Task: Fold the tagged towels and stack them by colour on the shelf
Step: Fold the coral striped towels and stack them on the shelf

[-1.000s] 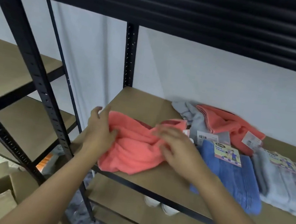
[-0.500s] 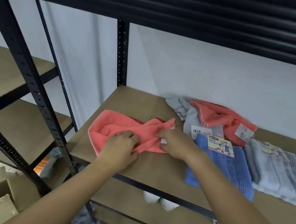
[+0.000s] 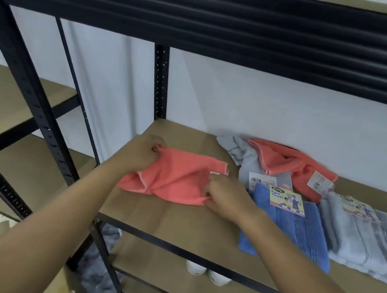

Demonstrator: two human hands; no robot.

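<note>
A coral towel [image 3: 177,176] lies rumpled on the brown shelf board [image 3: 175,222]. My left hand [image 3: 140,153] grips its far left corner, and my right hand [image 3: 225,199] pinches its right edge beside a small white tag. To the right lies a folded blue towel [image 3: 295,236] with a yellow "Face Towel" label. A folded grey towel [image 3: 369,242] with the same label sits further right. Behind them, a loose grey towel [image 3: 244,154] and a second coral towel [image 3: 293,164] lie against the wall.
Black metal uprights [image 3: 32,100] frame the shelf on the left, and a black beam [image 3: 232,25] runs overhead. A white wall closes the back. Lower shelves hold white shoes [image 3: 208,272]. Cardboard boxes [image 3: 5,256] sit at the bottom left.
My left hand moved from the towel's near middle up to its far left corner. The coral towel now stretches between both hands, pulled flatter. The camera view shifted slightly.
</note>
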